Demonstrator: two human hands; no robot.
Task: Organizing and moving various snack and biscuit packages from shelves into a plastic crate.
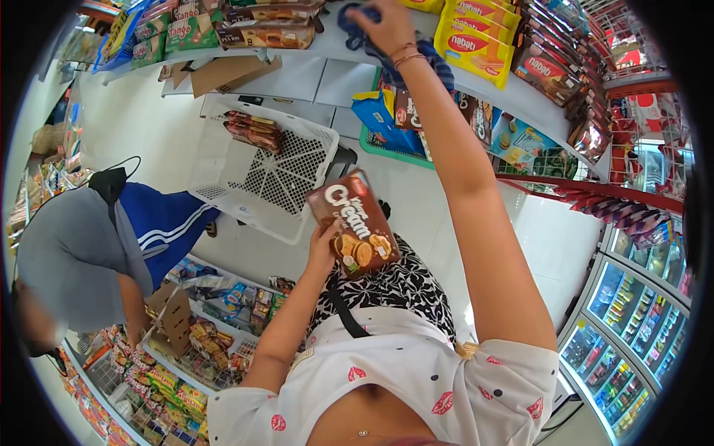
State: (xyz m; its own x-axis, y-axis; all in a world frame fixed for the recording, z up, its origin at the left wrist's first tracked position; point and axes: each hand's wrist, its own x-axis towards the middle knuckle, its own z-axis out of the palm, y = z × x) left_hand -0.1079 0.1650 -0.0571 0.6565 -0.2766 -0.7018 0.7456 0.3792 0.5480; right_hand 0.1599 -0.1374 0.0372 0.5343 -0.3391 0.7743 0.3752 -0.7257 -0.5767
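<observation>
My left hand [322,252] grips a brown box of cream biscuits [360,226] by its lower left side, in front of my patterned skirt. My right arm is stretched out to a grey display shelf [329,45], where my right hand [389,30] is closed on a bunched dark blue cloth [438,69]. Part of the cloth hangs below my wrist, over the shelf's front edge. Yellow Nabati wafer packs [471,42] stand just right of that hand. To its left along the shelf are brown pie boxes [265,34] and green Tango packs [192,33].
A white plastic crate [323,134] holding several brown snack packs [254,132] is before me. A green basket [390,151] with boxes and packs sits under the shelf. Another person [72,245] bends at the left by snack racks [162,384]. Glass-door refrigerators [619,312] line the right.
</observation>
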